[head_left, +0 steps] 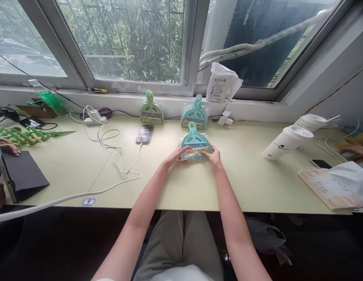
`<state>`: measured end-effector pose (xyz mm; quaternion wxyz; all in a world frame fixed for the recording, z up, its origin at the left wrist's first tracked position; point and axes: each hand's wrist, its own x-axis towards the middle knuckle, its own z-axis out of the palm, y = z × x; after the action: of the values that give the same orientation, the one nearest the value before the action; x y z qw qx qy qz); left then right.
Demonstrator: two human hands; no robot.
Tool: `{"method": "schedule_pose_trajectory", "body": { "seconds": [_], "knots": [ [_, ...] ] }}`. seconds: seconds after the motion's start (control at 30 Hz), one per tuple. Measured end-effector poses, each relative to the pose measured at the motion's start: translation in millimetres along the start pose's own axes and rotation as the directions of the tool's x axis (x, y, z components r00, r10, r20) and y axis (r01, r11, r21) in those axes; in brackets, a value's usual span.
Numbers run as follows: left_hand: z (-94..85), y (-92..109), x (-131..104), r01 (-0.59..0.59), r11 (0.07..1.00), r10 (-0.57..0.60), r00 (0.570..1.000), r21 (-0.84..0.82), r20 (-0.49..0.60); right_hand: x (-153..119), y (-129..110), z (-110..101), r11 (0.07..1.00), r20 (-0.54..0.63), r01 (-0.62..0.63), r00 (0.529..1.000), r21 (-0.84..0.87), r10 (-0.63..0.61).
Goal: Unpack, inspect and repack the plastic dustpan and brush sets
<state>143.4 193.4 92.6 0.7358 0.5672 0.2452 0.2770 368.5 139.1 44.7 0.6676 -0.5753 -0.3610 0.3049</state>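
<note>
A teal dustpan-and-brush set (195, 143) in clear wrap stands upright over the middle of the table, its looped handle pointing up. My left hand (177, 155) grips its left lower edge and my right hand (213, 155) its right lower edge, with fingers closed on both sides. Just behind it, another teal set (195, 116) leans against the wall below the window. Farther left, a green set (151, 113) leans on the same wall, with more handles showing behind its own.
White cables (123, 164) and a blurred phone (144, 134) lie left of centre. White cups (286, 142) and a paper bag (339, 185) are at the right. A tablet (7, 171) and other people's hands show at the left edge, another hand at the right.
</note>
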Motion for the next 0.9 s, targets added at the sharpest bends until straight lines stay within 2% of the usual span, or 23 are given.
{"method": "schedule_pose_trajectory", "body": {
  "seconds": [0.1, 0.17, 0.27, 0.4, 0.53, 0.63, 0.7, 0.77, 0.83, 0.9],
  "knots": [
    [-1.5, -3, 4, -0.058, 0.996, 0.058, 0.998, 0.067, 0.009, 2, 2, -3, 1.000, -0.161, -0.002, 0.987, -0.023, -0.001],
    [-5.5, -9, 11, -0.092, 0.980, 0.101, 0.994, 0.174, -0.046, 1, 1, -4, 0.997, -0.189, -0.001, 0.982, -0.072, -0.013],
    [-15.8, -19, 22, -0.143, 0.930, 0.216, 0.957, 0.339, -0.191, -4, -5, -2, 0.987, -0.096, 0.040, 0.994, -0.157, -0.056],
    [-28.6, -23, 28, -0.150, 0.892, 0.317, 0.880, 0.427, -0.354, -13, -14, 7, 0.981, 0.023, 0.075, 0.997, -0.178, -0.072],
    [-28.5, -16, 22, -0.086, 0.824, 0.363, 0.838, 0.560, -0.406, -14, -10, 11, 0.972, -0.049, 0.028, 0.998, -0.233, -0.041],
    [-24.6, -13, 16, -0.057, 0.791, 0.387, 0.818, 0.609, -0.426, -13, -5, 13, 0.958, -0.011, 0.000, 1.000, -0.287, -0.004],
    [-24.4, -11, 13, -0.089, 0.802, 0.416, 0.793, 0.590, -0.446, -11, -4, 20, 0.945, 0.003, 0.027, 1.000, -0.325, -0.028],
    [-28.0, -8, 10, -0.158, 0.803, 0.487, 0.729, 0.575, -0.481, -7, -7, 32, 0.923, 0.014, 0.088, 0.996, -0.373, -0.090],
    [-35.8, -4, 8, -0.212, 0.793, 0.562, 0.616, 0.571, -0.552, 2, -12, 52, 0.898, 0.037, 0.155, 0.987, -0.412, -0.154],
    [-46.9, 0, 5, -0.213, 0.803, 0.581, 0.490, 0.556, -0.651, 17, -16, 78, 0.887, 0.066, 0.203, 0.979, -0.414, -0.193]
  ]
}}
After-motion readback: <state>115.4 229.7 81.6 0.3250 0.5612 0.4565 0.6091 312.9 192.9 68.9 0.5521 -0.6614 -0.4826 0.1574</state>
